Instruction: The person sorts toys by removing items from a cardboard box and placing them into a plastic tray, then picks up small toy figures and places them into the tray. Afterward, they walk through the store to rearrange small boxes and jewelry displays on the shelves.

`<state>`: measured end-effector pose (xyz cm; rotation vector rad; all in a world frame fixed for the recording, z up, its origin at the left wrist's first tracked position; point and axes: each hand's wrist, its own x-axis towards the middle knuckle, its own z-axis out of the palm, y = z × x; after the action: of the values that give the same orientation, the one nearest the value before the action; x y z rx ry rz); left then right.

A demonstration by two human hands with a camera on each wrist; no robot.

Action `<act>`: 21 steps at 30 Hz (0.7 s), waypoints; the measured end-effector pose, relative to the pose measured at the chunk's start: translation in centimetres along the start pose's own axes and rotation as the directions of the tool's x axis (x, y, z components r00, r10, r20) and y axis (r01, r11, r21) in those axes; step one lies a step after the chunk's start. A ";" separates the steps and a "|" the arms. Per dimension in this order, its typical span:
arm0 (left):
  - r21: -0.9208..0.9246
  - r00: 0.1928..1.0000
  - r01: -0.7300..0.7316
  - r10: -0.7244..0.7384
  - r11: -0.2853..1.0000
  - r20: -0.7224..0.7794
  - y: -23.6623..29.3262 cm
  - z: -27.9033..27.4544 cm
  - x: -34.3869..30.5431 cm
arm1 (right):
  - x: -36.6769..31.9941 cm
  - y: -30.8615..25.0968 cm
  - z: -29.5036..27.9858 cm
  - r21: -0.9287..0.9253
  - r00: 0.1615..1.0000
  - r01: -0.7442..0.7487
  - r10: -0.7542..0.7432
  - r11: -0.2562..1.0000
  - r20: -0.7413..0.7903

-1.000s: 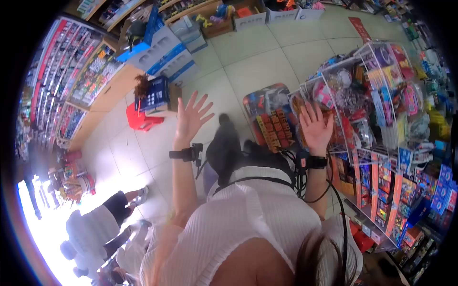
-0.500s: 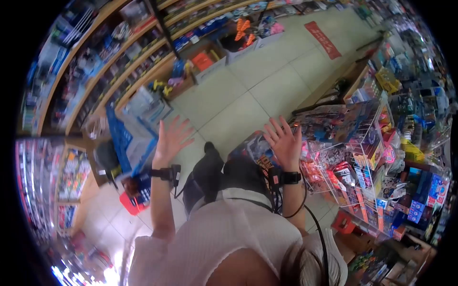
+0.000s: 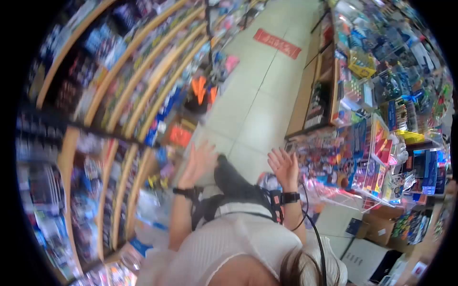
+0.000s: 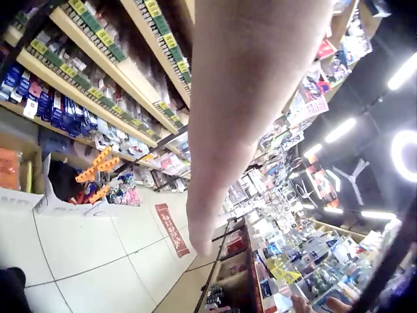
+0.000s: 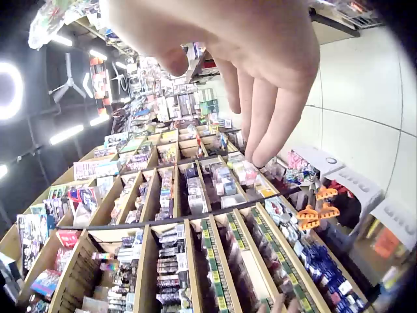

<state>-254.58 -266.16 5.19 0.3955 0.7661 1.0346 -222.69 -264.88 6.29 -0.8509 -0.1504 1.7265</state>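
Observation:
My left hand [image 3: 199,162] is held out in front of the body, blurred in the head view, with fingers spread and nothing in it. Across from it, my right hand [image 3: 285,167] is also raised, palm up and fingers extended. In the right wrist view the right hand [image 5: 260,78] shows long, fairly straight fingers with no object against them. The left wrist view catches the left hand [image 4: 221,176] edge-on, most fingers hidden. Each wrist wears a black strap [image 3: 290,197]. Neither hand touches any goods.
Tall wooden shelves [image 3: 143,62] packed with goods line the left. Hanging packets and a wire rack [image 3: 367,190] crowd the right. A tiled aisle [image 3: 248,109] runs forward, with a red mat [image 3: 277,43] on it. Open cartons [image 3: 379,224] stand at lower right; an orange toy [image 3: 199,89] lies left.
The view has swung leftward-to-aisle: the red stool and blue boxes have left the view, and the red mat now lies ahead. Both hands stay raised and spread, holding nothing.

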 end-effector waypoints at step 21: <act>0.052 0.959 0.195 -0.201 0.979 0.200 24.8 -2.8 31.8 | 23.4 -4.5 19.3 -0.003 0.980 0.190 -0.190 0.982 0.067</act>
<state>-262.78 -226.65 6.76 0.4357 0.6242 0.7810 -232.88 -236.54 11.86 -0.7614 -0.2765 1.5758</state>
